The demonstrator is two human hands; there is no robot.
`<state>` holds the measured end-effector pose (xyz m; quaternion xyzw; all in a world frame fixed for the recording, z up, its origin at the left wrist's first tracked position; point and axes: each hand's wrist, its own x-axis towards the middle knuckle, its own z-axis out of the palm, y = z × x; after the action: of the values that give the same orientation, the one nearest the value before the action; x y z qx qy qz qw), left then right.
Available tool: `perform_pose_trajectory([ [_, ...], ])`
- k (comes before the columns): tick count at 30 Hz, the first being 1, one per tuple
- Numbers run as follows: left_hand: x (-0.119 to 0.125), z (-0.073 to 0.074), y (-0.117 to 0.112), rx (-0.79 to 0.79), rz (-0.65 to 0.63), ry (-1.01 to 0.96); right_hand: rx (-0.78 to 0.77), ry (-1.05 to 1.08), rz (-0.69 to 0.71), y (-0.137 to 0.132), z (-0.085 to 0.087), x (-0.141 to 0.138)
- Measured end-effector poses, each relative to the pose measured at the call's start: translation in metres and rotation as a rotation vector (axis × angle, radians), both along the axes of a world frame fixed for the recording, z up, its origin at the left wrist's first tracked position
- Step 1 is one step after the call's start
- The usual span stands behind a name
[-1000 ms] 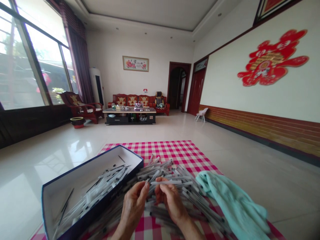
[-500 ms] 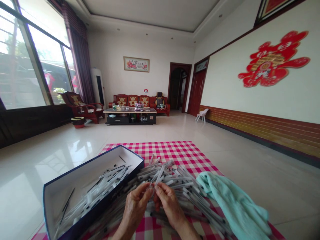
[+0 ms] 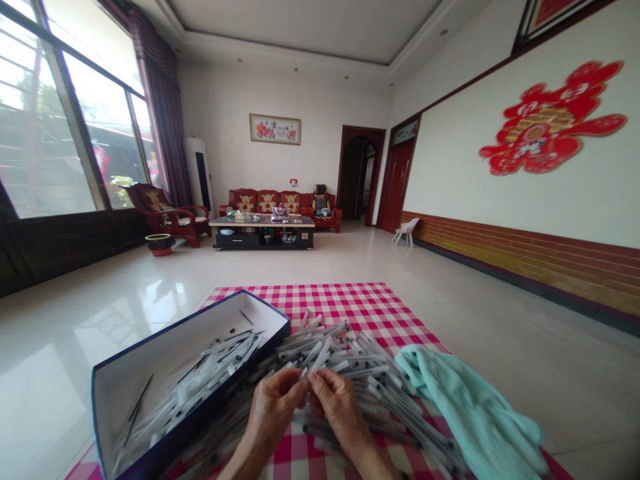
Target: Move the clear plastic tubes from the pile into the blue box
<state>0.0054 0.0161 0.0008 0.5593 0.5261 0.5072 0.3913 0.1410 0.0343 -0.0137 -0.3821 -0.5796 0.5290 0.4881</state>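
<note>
At far left an open cardboard box [image 3: 173, 330], dark blue outside and white within, sits on a red-and-white checked cloth [image 3: 345, 303]; a loose batch of clear tubes [image 3: 210, 367] lies in it, black-ended and probably pen parts, with bare white box floor showing around them; this is the smaller share; just right of the box wall comes the left hand [image 3: 274, 410], its fingers [image 3: 295, 390] closed in a pinch against those of the right hand [image 3: 340, 413]; together they grasp what looks like a single tube [image 3: 321, 355], tilted up above the pile; beneath and beyond them a far larger heap of tubes [image 3: 385, 393] sprawls across the cloth, crossing every which way and pressing against the box; most of the tubes thus lie outside the box; at far right a crumpled pale turquoise towel [image 3: 473, 413] lies on the cloth, touching the heap.
</note>
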Motion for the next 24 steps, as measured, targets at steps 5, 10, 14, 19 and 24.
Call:
perform_pose_trajectory([
  [5,-0.047,0.037,0.0,0.075,0.391,0.589,0.189,-0.125,-0.103,-0.002,-0.006,-0.002],
  [10,-0.115,0.049,0.005,-0.104,0.604,1.015,0.558,-0.349,-0.181,-0.001,-0.004,0.0],
  [14,-0.137,0.043,0.004,-0.129,0.664,1.072,0.632,-0.563,-0.107,-0.007,-0.001,0.0],
  [19,-0.118,0.047,0.001,0.075,0.715,1.043,0.704,-0.888,-0.075,-0.02,0.003,-0.002],
  [24,-0.074,0.05,-0.004,0.162,0.373,0.862,0.725,-1.039,-0.075,-0.022,0.002,-0.004],
])
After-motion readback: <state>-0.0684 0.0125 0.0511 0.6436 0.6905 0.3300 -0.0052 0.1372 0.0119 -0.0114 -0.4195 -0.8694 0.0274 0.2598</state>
